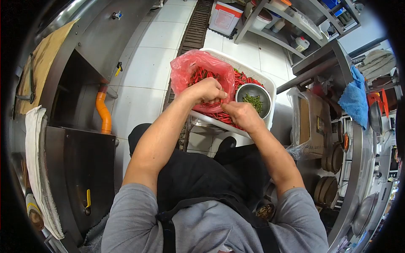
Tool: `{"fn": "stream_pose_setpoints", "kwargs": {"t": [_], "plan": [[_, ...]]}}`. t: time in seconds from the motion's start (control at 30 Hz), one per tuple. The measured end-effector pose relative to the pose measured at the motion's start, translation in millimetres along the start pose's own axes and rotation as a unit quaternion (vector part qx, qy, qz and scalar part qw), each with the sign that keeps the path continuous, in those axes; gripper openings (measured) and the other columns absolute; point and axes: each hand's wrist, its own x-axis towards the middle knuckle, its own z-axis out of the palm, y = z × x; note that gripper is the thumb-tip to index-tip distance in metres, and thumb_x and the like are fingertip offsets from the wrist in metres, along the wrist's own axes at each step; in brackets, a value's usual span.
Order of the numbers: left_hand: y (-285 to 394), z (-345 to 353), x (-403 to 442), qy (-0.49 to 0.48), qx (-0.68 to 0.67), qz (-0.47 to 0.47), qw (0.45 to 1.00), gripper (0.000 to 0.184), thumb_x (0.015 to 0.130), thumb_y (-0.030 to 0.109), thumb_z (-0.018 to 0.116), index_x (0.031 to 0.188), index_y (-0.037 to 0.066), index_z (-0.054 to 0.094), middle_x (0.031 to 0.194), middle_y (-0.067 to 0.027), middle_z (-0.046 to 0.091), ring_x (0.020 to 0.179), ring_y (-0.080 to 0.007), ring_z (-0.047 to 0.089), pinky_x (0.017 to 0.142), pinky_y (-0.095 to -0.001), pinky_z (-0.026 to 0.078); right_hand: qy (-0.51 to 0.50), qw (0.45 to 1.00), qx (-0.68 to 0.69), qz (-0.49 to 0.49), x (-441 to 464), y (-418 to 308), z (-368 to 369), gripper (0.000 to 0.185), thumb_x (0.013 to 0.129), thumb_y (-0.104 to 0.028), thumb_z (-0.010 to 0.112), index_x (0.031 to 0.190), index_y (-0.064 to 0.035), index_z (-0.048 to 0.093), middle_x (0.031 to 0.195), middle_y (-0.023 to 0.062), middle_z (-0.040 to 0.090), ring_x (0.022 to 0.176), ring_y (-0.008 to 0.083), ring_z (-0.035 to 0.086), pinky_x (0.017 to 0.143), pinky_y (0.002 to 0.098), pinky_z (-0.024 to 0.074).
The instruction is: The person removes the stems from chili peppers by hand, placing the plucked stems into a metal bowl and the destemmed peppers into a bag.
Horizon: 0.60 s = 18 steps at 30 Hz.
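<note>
My left hand [207, 90] is closed above an open red plastic bag [180, 71] that holds red chili peppers [204, 75]. A bit of red chili shows at its fingertips. Close beside it, my right hand [244, 115] is pinched, its fingertips almost meeting those of the left; what they grip is too small to make out. Bag and hands are over a white plastic basket [270, 86] with more loose red chilies [244, 78] in it. A metal bowl [266, 100] inside the basket, just beyond my right hand, contains green stems [253, 101].
Under the basket's near side is a metal surface [202, 123]. A steel counter with an orange pipe [102, 111] stands left. To the right are a cardboard box [310, 120] and a blue cloth [353, 99]. A lidded white tub [225, 19] and shelving stand at the back.
</note>
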Motion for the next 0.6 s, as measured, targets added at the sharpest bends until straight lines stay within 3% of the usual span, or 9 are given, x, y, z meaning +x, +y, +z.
{"fn": "stream_pose_setpoints", "kwargs": {"t": [0.17, 0.23, 0.3, 0.43, 0.6], "plan": [[1, -11, 4, 0.081, -0.026, 0.016, 0.996, 0.02, 0.086, 0.022, 0.064, 0.079, 0.004, 0.064, 0.066, -0.0029, 0.062, 0.053, -0.0111, 0.057, 0.042, -0.0246, 0.037, -0.008, 0.999, 0.032, -0.022, -4, -3, -9, 0.026, 0.078, -0.002, 0.059, 0.103, -0.0065, 0.066, 0.081, 0.0127, 0.065, 0.077, 0.0326, 0.067, 0.065, 0.0418, 0.0535], [5, -26, -4, 0.109, -0.135, 0.055, 0.983, 0.012, 0.085, 0.017, 0.062, 0.08, 0.006, 0.062, 0.073, -0.0026, 0.063, 0.061, -0.0106, 0.061, 0.046, -0.0236, 0.042, 0.128, 0.988, 0.017, 0.086, -8, 7, -24, 0.022, 0.08, -0.004, 0.06, 0.101, -0.0063, 0.068, 0.09, 0.0133, 0.068, 0.08, 0.0325, 0.067, 0.069, 0.0412, 0.0538], [8, -36, -10, 0.132, -0.202, 0.104, 0.965, 0.008, 0.084, 0.013, 0.057, 0.083, 0.006, 0.061, 0.074, -0.003, 0.063, 0.062, -0.0107, 0.062, 0.046, -0.0226, 0.042, 0.166, 0.968, -0.001, 0.19, -21, 36, -30, 0.017, 0.082, -0.007, 0.063, 0.097, -0.0054, 0.071, 0.098, 0.0144, 0.068, 0.086, 0.0324, 0.067, 0.075, 0.0419, 0.0531], [5, -45, -17, 0.156, -0.233, 0.136, 0.95, 0.006, 0.085, 0.012, 0.057, 0.085, 0.006, 0.06, 0.076, -0.0024, 0.063, 0.062, -0.0095, 0.061, 0.046, -0.0217, 0.041, 0.061, 0.967, -0.126, 0.212, -41, 53, -32, 0.016, 0.081, -0.01, 0.067, 0.095, -0.0042, 0.072, 0.098, 0.0141, 0.068, 0.087, 0.0326, 0.066, 0.078, 0.043, 0.0519], [12, -43, -24, 0.18, -0.242, 0.141, 0.943, 0.007, 0.086, 0.013, 0.061, 0.087, 0.006, 0.061, 0.074, -0.0023, 0.063, 0.06, -0.0085, 0.059, 0.046, -0.0213, 0.041, 0.144, 0.962, -0.082, 0.215, -7, 29, -27, 0.016, 0.08, -0.017, 0.072, 0.091, -0.0048, 0.072, 0.09, 0.0113, 0.066, 0.08, 0.0327, 0.064, 0.075, 0.0431, 0.0518]]}}
